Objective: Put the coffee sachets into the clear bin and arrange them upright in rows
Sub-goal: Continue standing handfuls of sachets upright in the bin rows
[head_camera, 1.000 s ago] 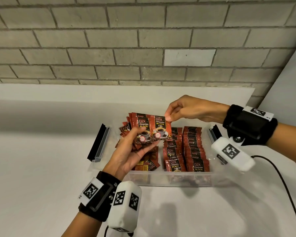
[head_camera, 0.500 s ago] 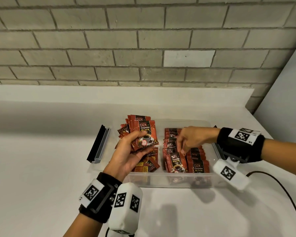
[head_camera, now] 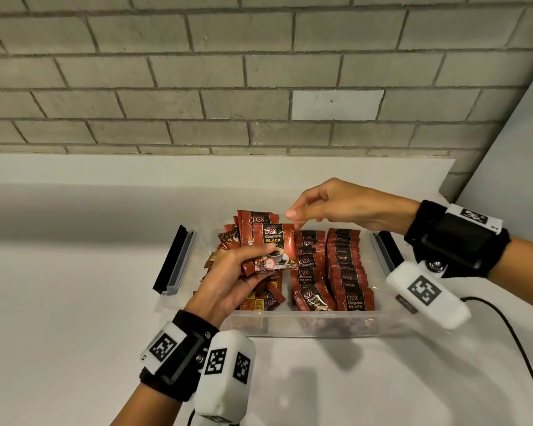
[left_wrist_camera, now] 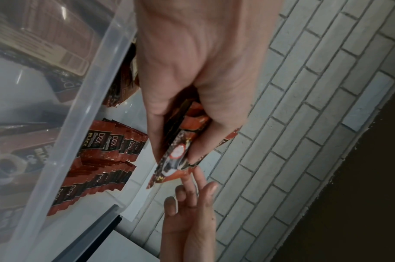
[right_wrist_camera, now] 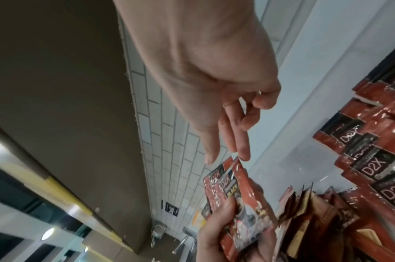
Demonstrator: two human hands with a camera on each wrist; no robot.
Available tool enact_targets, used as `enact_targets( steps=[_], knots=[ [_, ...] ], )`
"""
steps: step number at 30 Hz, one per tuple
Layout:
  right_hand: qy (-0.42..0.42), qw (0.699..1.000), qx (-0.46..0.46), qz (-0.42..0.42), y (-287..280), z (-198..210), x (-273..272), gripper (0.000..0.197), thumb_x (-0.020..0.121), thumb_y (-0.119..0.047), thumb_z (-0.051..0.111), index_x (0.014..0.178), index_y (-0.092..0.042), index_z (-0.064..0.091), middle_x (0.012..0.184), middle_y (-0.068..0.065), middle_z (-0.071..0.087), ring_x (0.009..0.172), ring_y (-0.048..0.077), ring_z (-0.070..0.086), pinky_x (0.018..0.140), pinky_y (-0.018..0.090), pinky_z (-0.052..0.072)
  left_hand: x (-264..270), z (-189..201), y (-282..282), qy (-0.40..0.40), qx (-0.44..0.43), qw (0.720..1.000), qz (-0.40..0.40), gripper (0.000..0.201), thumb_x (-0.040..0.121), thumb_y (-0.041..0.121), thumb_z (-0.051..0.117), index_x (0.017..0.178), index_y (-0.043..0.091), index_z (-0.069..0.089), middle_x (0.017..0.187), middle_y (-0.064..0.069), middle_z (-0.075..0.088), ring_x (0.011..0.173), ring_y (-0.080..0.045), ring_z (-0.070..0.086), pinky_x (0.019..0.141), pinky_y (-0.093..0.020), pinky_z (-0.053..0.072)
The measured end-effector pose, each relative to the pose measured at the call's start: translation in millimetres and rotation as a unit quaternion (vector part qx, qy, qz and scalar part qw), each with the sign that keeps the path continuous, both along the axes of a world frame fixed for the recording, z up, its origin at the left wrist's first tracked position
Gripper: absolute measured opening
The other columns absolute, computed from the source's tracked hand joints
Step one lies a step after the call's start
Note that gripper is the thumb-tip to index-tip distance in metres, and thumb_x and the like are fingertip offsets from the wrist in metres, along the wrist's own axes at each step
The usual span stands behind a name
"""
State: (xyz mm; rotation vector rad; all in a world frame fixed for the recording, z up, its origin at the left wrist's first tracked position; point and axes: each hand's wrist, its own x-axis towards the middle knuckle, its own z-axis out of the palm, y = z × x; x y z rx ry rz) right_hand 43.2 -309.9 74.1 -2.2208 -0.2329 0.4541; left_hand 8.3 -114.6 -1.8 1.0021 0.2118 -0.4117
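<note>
Sachets (head_camera: 266, 250) sit fanned in the left hand (head_camera: 231, 281), thumb pinching them; right hand (head_camera: 330, 207) fingertips, loosely spread, reach the top one above the clear bin (head_camera: 320, 325).

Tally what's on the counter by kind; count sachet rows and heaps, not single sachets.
Clear plastic bin: 1
Black latches at the bin's ends: 2
Upright rows of red-and-black coffee sachets: 2
Loose sachet heap: 1
Total: 6
</note>
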Motion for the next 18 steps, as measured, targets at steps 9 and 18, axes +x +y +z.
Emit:
enact_targets(
  steps=[9,18],
  knots=[
    [0.006,1.0,-0.014,0.007,-11,-6,9,0.008,0.083,-0.019,0.07,0.09,-0.022,0.073,0.093,-0.01,0.071,0.101,0.006,0.06,0.099,0.029,0.034,2,-3,1,-0.002,-0.037,0.999,0.023,0.035,0.068,0.008,0.073,0.102,0.0,0.067,0.108,-0.021,0.07,0.099,-0.029,0.069,0.079,-0.036,0.059],
    [0.097,0.968,-0.197,0.12,-17,-48,3,0.014,0.085,-0.018,0.068,0.098,-0.015,0.071,0.09,-0.012,0.069,0.091,0.002,0.061,0.096,0.026,0.038,9,-15,9,-0.005,-0.085,0.995,0.048,0.011,0.083,0.007,0.064,0.092,0.002,0.064,0.125,-0.026,0.06,0.115,-0.037,0.061,0.09,-0.041,0.053]
  ],
)
